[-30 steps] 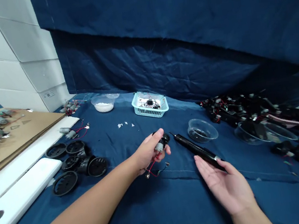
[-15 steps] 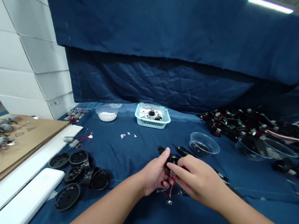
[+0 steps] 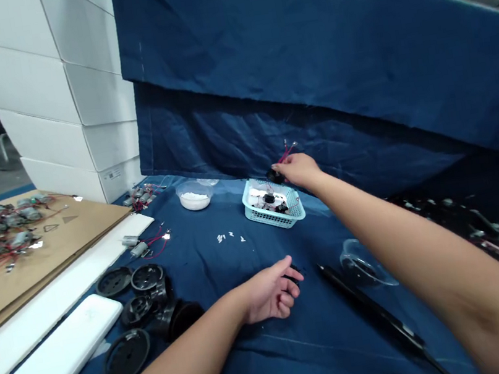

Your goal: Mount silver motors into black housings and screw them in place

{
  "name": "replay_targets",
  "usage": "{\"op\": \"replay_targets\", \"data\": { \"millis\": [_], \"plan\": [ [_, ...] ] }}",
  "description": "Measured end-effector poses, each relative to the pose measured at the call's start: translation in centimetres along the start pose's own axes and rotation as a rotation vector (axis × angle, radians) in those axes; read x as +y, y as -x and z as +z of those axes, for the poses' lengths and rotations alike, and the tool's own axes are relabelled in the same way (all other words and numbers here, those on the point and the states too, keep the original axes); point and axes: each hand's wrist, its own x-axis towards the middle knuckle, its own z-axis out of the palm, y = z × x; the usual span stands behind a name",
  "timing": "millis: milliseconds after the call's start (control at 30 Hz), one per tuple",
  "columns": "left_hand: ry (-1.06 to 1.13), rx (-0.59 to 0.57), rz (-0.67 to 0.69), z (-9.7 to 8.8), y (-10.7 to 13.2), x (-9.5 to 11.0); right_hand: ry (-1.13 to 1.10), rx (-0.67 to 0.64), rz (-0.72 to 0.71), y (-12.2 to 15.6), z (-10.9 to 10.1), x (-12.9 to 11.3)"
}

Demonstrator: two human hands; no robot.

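Note:
My right hand [image 3: 298,171] reaches far forward and is closed on a small black motor part [image 3: 275,176] with red wires [image 3: 288,151] sticking up, just above the far rim of the light blue basket [image 3: 292,214]. The basket holds several similar small wired parts. My left hand [image 3: 270,288] rests on the blue cloth near me, fingers curled, with a small black piece [image 3: 296,274] at its fingertips. A long black tool [image 3: 371,312] lies on the cloth to the right of that hand.
Black round housings [image 3: 138,303] lie at the left beside white foam slabs [image 3: 46,367]. Cardboard [image 3: 28,245] with several wired motors sits far left. A bowl of white bits [image 3: 193,196], a clear cup [image 3: 364,265] and a pile of black wired parts [image 3: 484,220] are around.
My right hand left the left hand and carried the wired motor part forward to the basket. The left hand stayed low on the cloth. The view tilted upward.

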Motion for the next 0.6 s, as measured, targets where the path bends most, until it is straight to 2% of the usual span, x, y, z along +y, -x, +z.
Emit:
{"op": "replay_targets", "data": {
  "millis": [67,133,267,367,467,600],
  "plan": [
    [0.007,0.006,0.01,0.2,-0.1,-0.2,0.028,-0.044,0.064,-3.8,2.3,-0.8],
    [0.01,0.014,0.014,0.3,-0.1,-0.3,0.055,-0.107,0.129,-6.1,4.9,-1.1],
    [0.012,0.031,0.014,0.5,-0.1,-0.1,0.086,-0.294,0.225,-7.9,10.0,-0.7],
    [0.016,0.038,0.008,0.7,-0.2,0.0,0.079,-0.436,0.231,-8.1,12.7,-0.3],
    [0.02,0.045,0.007,0.7,-0.2,0.0,0.058,-0.559,0.207,-8.3,13.8,0.4],
    [0.018,0.055,0.006,0.9,-0.2,0.0,0.034,-0.641,0.158,-9.1,12.9,2.0]
  ]
}}
